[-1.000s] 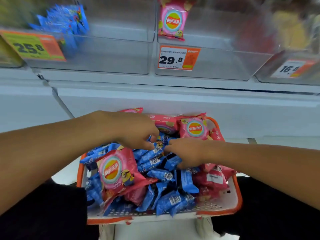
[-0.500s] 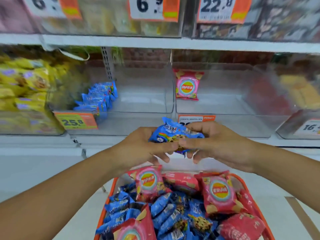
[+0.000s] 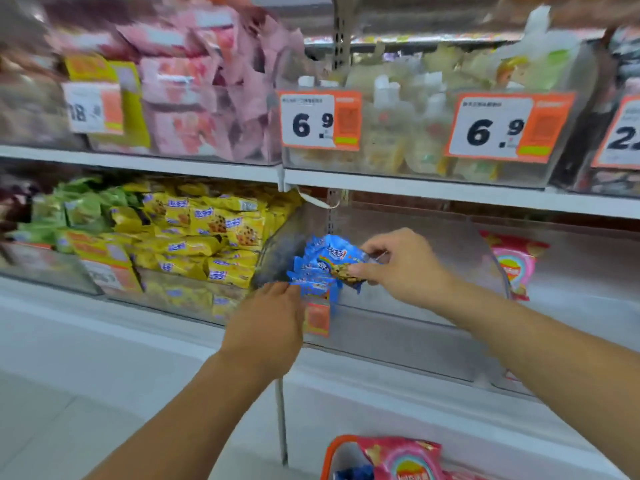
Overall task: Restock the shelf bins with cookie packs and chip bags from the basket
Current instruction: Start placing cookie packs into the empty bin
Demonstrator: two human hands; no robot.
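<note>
Both of my arms reach forward to the clear shelf bin (image 3: 398, 306) on the lower shelf. My right hand (image 3: 405, 268) is over the bin's front lip, thumb and fingers pinching a blue cookie pack (image 3: 334, 259) by its right end. My left hand (image 3: 266, 323) is lower, back of the hand toward the camera, fingertips touching the bottom left edge of the blue cookie stack (image 3: 311, 282); whether it pinches a pack or only steadies the pile I cannot tell, since the fingers are hidden behind the hand.

The stack lies in the bin's left end (its packs blur together, so I cannot count them). One pink chip bag (image 3: 516, 265) stands in the next bin to the right, well apart from my hands. Left of the blue packs, a bin is heaped with yellow cookie packs (image 3: 207, 240).

Three price tags read clearly or in part: two marked 6.9 (image 3: 320, 119), one cut off at the right edge. The basket (image 3: 332, 455) is cropped at the bottom, showing one chip bag (image 3: 401, 459) and a bit of blue.
</note>
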